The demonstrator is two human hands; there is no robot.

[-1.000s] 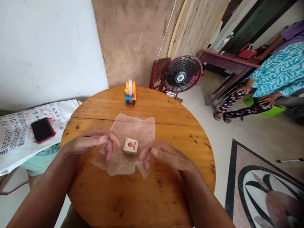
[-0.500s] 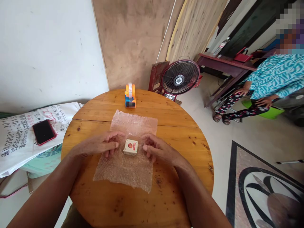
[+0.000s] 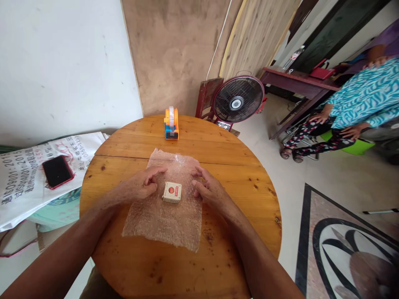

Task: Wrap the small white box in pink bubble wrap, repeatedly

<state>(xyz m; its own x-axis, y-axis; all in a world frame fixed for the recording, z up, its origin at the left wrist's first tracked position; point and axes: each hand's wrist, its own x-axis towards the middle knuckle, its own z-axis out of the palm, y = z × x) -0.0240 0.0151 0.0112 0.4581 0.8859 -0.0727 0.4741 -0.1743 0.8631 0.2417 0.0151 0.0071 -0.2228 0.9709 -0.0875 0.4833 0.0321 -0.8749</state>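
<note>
Worktop (image 3: 237,187): round, varnished wood, knotted, seamed across. Bubble wrap (image 3: 162,222): one clear, pebbled, rough-edged sheet, spread flat; no edge folded over the box. My left hand (image 3: 143,182) and right hand (image 3: 213,191): fingers loosely bent, grasping nothing, one at either side of the box, over the sheet; whether fingertips touch it, I cannot tell. Tape dispenser (image 3: 176,123): orange and blue plastic, upright beyond the sheet, apart from my hands. Box (image 3: 172,192): small, squarish, cream with red print, mid-sheet, uncovered.
</note>
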